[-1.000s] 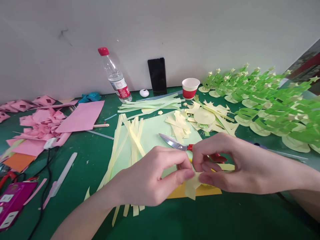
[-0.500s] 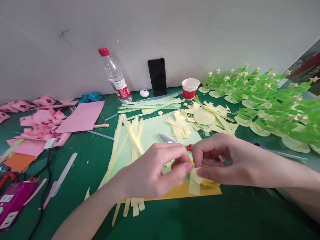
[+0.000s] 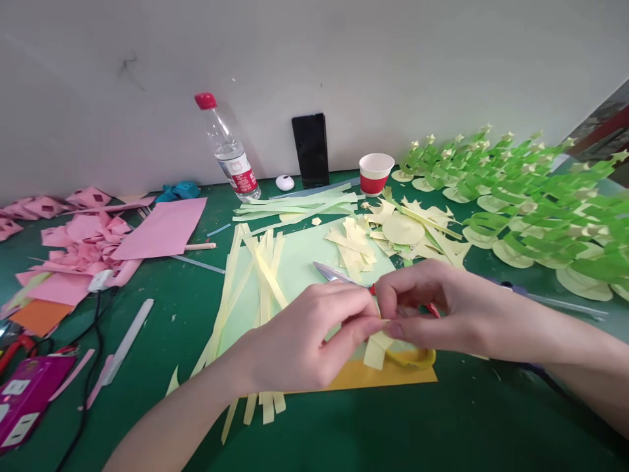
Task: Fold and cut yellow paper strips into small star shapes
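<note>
My left hand (image 3: 322,337) and my right hand (image 3: 437,314) meet over the paper, thumbs and fingertips pinched together on a pale yellow paper strip (image 3: 376,352). A short tail of the strip hangs below my fingertips, folded at an angle; the rest is hidden by the fingers. Scissors (image 3: 334,272) with red and yellow handles lie beneath my hands, blades pointing left. Under them are a pale green sheet (image 3: 304,262) and an orange-yellow sheet (image 3: 407,375). Loose pale yellow strips (image 3: 265,275) lie across the green sheet, left of my hands.
At the back stand a water bottle (image 3: 236,164), a phone (image 3: 311,151) and a paper cup (image 3: 376,176). Green paper plants (image 3: 540,203) with small stars fill the right. Pink paper pieces (image 3: 160,229), a power strip (image 3: 27,400) and a glue stick (image 3: 128,341) lie left.
The hanging strip tail has become shorter and now slants to the left. My fingertips have come closer together on it, and more of the yellow scissor handle shows.
</note>
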